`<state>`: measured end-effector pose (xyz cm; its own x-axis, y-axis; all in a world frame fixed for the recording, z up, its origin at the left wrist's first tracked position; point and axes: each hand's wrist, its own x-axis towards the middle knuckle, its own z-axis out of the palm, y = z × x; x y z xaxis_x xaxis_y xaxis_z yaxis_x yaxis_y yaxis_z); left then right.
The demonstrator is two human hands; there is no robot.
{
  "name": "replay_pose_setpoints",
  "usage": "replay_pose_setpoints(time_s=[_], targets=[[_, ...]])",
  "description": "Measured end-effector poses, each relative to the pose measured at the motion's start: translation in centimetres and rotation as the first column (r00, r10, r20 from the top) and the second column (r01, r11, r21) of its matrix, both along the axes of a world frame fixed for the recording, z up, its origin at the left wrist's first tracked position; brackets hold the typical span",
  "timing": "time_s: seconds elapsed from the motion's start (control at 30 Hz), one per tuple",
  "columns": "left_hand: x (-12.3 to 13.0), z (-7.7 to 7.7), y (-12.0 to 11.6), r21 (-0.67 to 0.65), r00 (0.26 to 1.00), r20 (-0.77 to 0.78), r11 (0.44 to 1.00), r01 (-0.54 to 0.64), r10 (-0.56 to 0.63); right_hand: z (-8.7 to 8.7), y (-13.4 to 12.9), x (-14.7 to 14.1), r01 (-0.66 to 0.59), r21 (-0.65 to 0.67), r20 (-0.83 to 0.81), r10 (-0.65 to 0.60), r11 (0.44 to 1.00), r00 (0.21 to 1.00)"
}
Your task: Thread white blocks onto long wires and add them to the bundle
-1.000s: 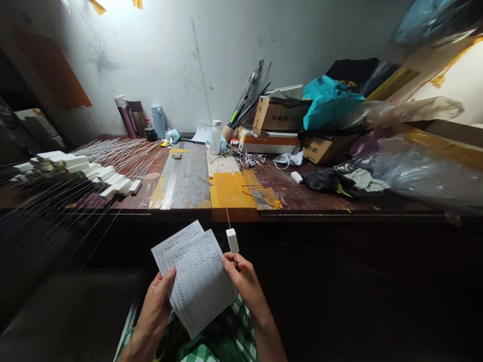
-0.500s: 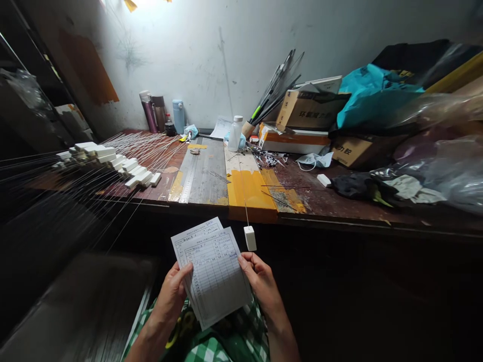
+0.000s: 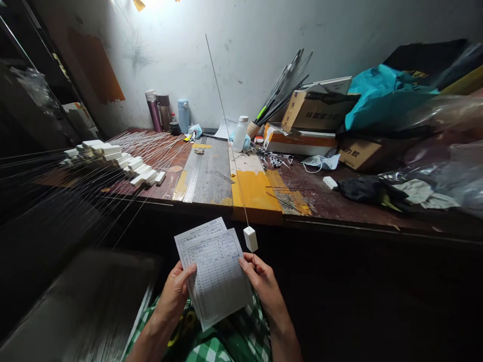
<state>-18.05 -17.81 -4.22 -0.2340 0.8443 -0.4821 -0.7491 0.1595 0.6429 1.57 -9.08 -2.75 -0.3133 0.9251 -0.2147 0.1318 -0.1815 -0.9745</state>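
Two overlapping printed sheets (image 3: pixel 219 281) with tables and handwriting are held up over my lap. My left hand (image 3: pixel 178 281) pinches their left side, thumb on top. At the right edge my right hand (image 3: pixel 260 276) grips the front sheet between thumb and fingers, and also holds the lower end of a thin rod. A white block (image 3: pixel 250 239) sits on that rod just above my right hand, and the rod (image 3: pixel 226 125) rises from it, leaning up and left across the view of the bench and wall.
On the bench (image 3: pixel 211 176) a pile of white blocks (image 3: pixel 145 173) on thin rods lies left. A clear bottle (image 3: pixel 239 134) stands mid-back, flasks (image 3: pixel 183 115) left of it. Boxes (image 3: pixel 317 110), a mask (image 3: pixel 321 162), a lone white block (image 3: pixel 330 182) and dark cloth (image 3: pixel 368 191) are right.
The view has shifted slightly, so the bench items appear a little further right. The rod's upper length now shows clearly against the wall. Both hands keep their hold on the sheets.
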Motion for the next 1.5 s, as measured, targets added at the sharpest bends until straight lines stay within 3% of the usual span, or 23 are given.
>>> replay_pose_setpoints(time_s=[0.87, 1.13, 1.5], targets=[[-0.4, -0.7, 0.3, -0.001, 0.998, 0.050, 0.999, -0.032, 0.032, -1.1, 0.5, 0.2, -0.014, 0.080, 0.061, 0.009, 0.997, 0.998], [-0.5, -0.6, 0.2, -0.067, 0.997, 0.048, 0.996, -0.063, 0.067, -1.0, 0.5, 0.5, -0.022, 0.059, 0.094, 0.016, 0.998, 0.995], [-0.7, -1.2, 0.1, -0.041, 0.997, 0.038, 0.997, -0.072, 0.074, -1.2, 0.5, 0.4, -0.034, 0.040, 0.066, 0.031, 0.999, 0.997]])
